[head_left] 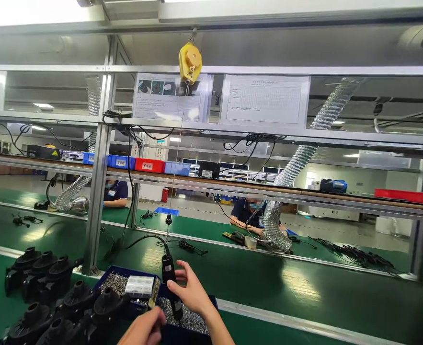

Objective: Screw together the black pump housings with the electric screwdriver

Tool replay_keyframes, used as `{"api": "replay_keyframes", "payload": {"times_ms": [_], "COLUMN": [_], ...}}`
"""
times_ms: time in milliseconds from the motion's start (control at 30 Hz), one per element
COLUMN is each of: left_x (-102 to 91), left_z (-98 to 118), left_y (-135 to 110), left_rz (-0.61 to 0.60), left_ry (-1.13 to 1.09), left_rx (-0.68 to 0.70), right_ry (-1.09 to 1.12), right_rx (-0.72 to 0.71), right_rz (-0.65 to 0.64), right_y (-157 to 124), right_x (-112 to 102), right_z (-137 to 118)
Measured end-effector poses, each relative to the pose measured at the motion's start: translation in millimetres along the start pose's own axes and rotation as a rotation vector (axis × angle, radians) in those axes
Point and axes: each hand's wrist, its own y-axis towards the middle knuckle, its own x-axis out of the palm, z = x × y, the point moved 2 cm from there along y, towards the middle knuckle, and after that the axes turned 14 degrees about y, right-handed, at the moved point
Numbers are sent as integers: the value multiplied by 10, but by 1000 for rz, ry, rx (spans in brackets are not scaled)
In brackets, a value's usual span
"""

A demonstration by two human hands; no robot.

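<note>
Black cylindrical electric screwdriver (171, 282), smooth plastic, hangs nearly upright over the blue tray, its long axis tilted slightly so the tip points down and a little right into the screws. Its cable loops off the top to the left, and a thin line runs up from it to the yellow rounded spring balancer (190, 63) overhead. The right hand (191, 290) is the nearer one: it lies just right of the barrel, fingers half curled against it in a loose hold. The left hand (144, 329), at the bottom edge, is curled closed low beside the tip; whether it holds anything I cannot tell.

Beneath them sits the blue plastic parts tray (125, 274), with heaps of small shiny metal screws (191, 320) and a clear ridged plastic box (138, 286). Left of it cluster matt black moulded plastic housings (46, 292) with round necks. Beyond runs the glossy green conveyor belt (268, 282), with seated co-workers behind.
</note>
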Motion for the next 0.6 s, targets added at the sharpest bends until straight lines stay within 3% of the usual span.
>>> {"api": "replay_keyframes", "payload": {"times_ms": [133,333,467,600], "left_x": [234,676,765,797], "left_z": [180,-66,-146,-82], "left_y": [288,338,304,294], "left_rz": [-57,-206,-290,-348], "left_ry": [-238,-469,-530,-547], "left_rx": [77,-17,-92,-178], "right_ry": [-42,-16,192,316], "right_rx": [-21,-57,-79,-128], "right_rz": [-31,136,129,83], "right_y": [-62,-22,-20,-98], "right_x": [-37,-182,-187,-170], "right_z": [-49,-79,-48,-88]}}
